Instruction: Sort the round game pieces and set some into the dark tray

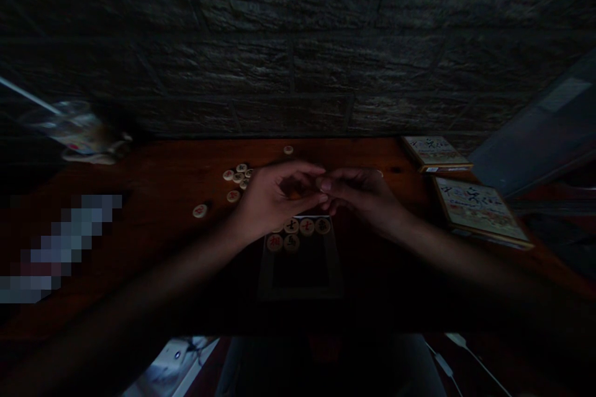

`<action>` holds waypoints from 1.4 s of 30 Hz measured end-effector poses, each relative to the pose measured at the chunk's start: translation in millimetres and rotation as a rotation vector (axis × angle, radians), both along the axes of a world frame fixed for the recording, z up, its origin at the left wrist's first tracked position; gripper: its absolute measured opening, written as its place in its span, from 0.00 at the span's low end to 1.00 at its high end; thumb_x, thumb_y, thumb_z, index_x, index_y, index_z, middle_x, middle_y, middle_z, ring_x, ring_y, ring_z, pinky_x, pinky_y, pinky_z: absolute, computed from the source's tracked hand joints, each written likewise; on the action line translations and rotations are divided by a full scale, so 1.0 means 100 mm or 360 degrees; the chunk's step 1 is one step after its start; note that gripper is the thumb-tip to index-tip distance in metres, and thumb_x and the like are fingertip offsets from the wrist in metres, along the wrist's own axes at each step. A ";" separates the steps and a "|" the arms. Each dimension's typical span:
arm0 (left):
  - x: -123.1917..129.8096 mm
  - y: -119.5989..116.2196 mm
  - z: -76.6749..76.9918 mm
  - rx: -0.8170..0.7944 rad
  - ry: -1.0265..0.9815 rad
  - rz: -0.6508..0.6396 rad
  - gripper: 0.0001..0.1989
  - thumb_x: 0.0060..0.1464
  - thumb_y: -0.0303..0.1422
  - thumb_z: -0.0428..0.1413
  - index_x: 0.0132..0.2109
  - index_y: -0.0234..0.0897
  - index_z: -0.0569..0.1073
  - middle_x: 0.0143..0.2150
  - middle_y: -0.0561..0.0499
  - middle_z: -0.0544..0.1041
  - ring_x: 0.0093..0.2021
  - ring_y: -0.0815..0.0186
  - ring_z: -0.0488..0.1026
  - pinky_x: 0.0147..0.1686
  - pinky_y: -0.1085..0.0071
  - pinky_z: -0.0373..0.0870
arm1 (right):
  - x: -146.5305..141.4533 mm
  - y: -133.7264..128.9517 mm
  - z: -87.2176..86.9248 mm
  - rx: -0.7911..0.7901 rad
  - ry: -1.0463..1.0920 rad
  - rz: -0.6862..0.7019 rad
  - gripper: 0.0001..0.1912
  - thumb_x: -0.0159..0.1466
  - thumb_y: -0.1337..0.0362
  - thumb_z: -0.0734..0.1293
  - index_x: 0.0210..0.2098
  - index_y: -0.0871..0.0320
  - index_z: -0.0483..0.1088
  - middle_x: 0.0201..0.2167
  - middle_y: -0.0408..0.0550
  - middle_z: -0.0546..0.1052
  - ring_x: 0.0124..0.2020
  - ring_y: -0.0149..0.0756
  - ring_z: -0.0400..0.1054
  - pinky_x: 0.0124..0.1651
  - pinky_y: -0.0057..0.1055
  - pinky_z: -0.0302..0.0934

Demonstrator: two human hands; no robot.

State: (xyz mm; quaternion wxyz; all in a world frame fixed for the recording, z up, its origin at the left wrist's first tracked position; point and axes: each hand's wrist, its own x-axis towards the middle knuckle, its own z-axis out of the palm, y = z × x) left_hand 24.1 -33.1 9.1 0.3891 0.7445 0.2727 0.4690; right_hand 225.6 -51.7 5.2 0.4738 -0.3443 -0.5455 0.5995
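My left hand (pixel 274 201) curves inward, with its thumb and fingertips closed toward my right hand (pixel 361 192). The fingertips of both hands meet above the table, and whatever they pinch between them is hidden in the dim light. Right below is a shallow box (pixel 336 270) with several round Chinese chess pieces set in rows at its far end. A red-marked piece (pixel 274 242) and a black-marked piece (pixel 291 242) form the nearer row. Beyond my left hand lies a loose cluster of chess pieces (pixel 238 177), partly covered by the hand.
Single chess pieces lie at the left (pixel 200 210) and near the wall (pixel 288 150). Two flat printed boxes, one nearer (pixel 479 208) and one farther (pixel 436 152), rest at the right. A plastic cup (pixel 77 127) with a straw stands far left. A stone wall (pixel 298 68) bounds the back.
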 end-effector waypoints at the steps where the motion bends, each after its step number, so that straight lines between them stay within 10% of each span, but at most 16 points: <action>1: -0.01 0.01 0.00 0.0035 0.0019 0.0001 0.17 0.53 0.30 0.71 0.50 0.36 0.83 0.40 0.48 0.85 0.38 0.65 0.82 0.41 0.70 0.79 | 0.00 0.00 0.00 0.0001 0.0007 0.0001 0.12 0.60 0.56 0.79 0.35 0.59 0.81 0.27 0.44 0.81 0.27 0.29 0.75 0.30 0.24 0.70; 42: -0.02 0.03 -0.01 0.0249 0.0029 0.0060 0.13 0.53 0.29 0.71 0.47 0.37 0.84 0.43 0.46 0.82 0.40 0.65 0.79 0.40 0.70 0.77 | 0.00 0.01 -0.03 -0.0020 0.0067 0.0071 0.14 0.61 0.54 0.78 0.35 0.59 0.81 0.29 0.44 0.82 0.28 0.28 0.76 0.32 0.23 0.72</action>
